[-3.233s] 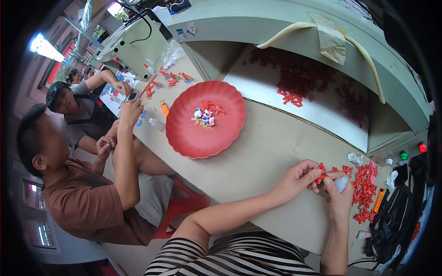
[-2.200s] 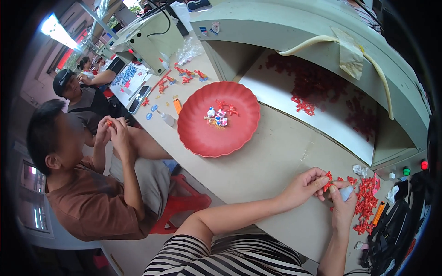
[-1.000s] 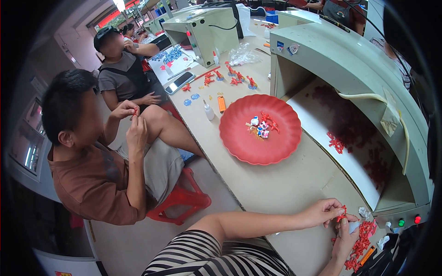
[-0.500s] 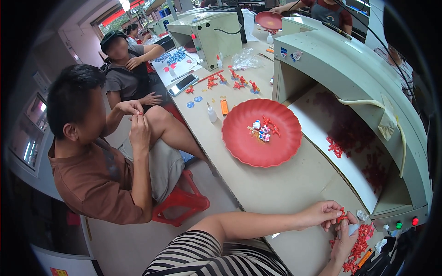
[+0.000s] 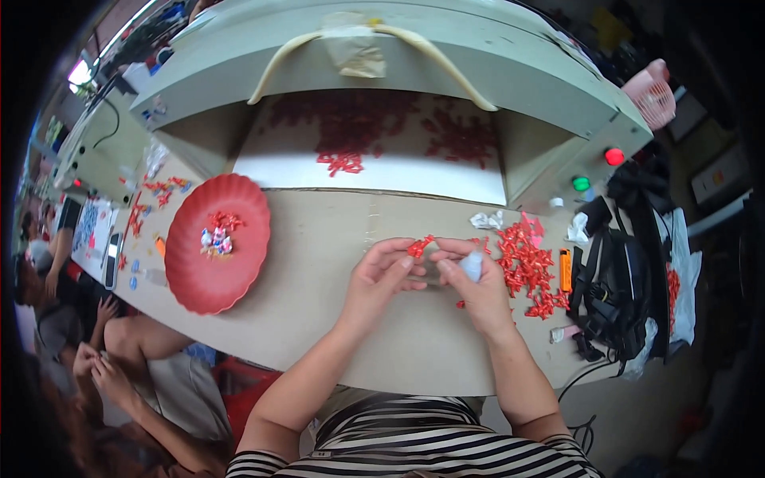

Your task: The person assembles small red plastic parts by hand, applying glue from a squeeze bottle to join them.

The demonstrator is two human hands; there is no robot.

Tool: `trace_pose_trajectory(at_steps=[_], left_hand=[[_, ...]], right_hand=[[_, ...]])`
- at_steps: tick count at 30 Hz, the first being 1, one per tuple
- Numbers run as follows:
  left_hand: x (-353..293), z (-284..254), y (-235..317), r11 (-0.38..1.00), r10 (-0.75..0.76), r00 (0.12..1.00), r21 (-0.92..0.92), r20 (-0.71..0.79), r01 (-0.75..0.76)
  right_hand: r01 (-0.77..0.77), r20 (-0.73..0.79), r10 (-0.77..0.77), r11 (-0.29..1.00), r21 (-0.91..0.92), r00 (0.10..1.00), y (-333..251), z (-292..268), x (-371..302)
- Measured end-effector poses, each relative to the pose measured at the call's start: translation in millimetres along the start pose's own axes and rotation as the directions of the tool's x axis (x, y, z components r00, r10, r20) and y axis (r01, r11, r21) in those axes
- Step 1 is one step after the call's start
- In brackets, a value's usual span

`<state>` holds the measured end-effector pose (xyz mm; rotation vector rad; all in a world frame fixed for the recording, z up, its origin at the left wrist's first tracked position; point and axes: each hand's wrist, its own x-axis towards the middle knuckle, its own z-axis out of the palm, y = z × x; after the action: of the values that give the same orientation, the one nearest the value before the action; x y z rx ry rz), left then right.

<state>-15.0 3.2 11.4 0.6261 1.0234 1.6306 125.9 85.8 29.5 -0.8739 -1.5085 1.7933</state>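
Nearest you, one striped garment (image 5: pixel 382 434) fills the lower edge, and your two bare forearms (image 5: pixel 307 381) reach over one desk (image 5: pixel 319 239). Your left hand (image 5: pixel 370 277) pinches one small red piece (image 5: pixel 419 246) between thumb and forefinger, above the desk. Your right hand (image 5: pixel 484 296) has its fingers closed on one pale blue bottle (image 5: pixel 472 267); you cannot tell whether its tip touches the piece. To your left are a neighbour's two hands (image 5: pixel 107 373), brought together.

Just right of your right hand lies one heap of red parts (image 5: pixel 523 267), too tangled to count, with one orange tool (image 5: pixel 566 271) beside it, two crumpled white tissues (image 5: pixel 578 227) near it and one black bag (image 5: pixel 617 275) farther right. Well to your left sits one scalloped red plate (image 5: pixel 209 283), bearing a small cluster of red and white-and-blue figures (image 5: pixel 216 240), too close together to count.

Beyond, one pale green cabinet (image 5: pixel 562 111) opens over one white sheet (image 5: pixel 414 182) with many red bits (image 5: pixel 343 163) in two main patches. Its right side bears one red button (image 5: pixel 614 156) and one green button (image 5: pixel 581 184); one cream tube (image 5: pixel 442 68) arches across its front under one beige patch (image 5: pixel 353 54).
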Motion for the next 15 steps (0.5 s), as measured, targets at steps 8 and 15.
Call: trace_pose_trajectory(at_steps=[8,15], left_hand=[[-2.2,-1.7,-4.8,1.000,0.002,0.998,-0.009,-0.066,-0.003],[6.3,-5.4,-7.5,0.998,0.044,0.990,0.057,-0.131,-0.036]], right_hand=[[0.138,0.124,-0.123,0.983,-0.122,0.985,10.2,8.2,-7.0],[0.189,0.103,-0.175,0.972,-0.141,0.979,11.1,0.8,-3.1]])
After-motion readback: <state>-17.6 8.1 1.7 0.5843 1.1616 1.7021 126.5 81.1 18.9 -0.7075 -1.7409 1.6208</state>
